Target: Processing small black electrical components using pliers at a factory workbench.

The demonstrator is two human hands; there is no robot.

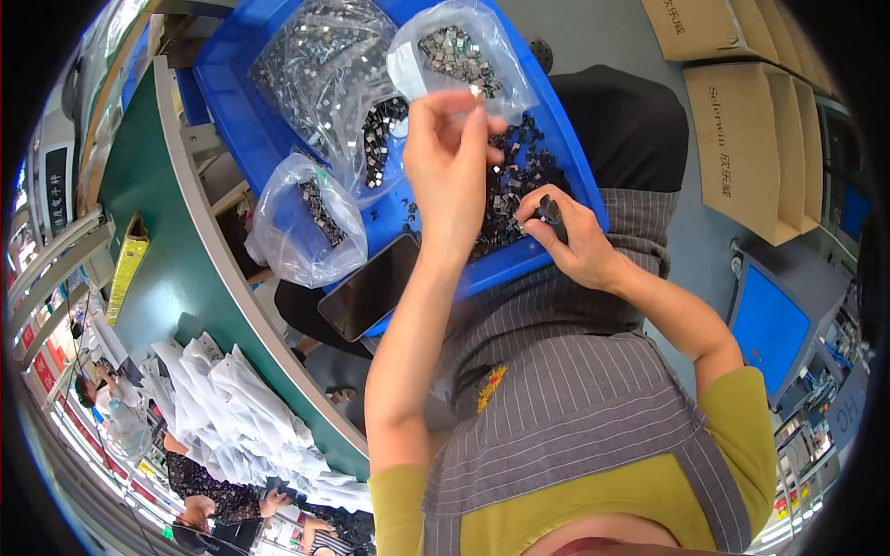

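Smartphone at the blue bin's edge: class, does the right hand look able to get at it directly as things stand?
Probably not directly: the left forearm crosses between the right hand and the smartphone, and the right hand holds a dark tool.

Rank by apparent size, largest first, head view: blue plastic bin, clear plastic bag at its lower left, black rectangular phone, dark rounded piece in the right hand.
Blue plastic bin
Clear plastic bag
Black rectangular phone
Dark rounded piece
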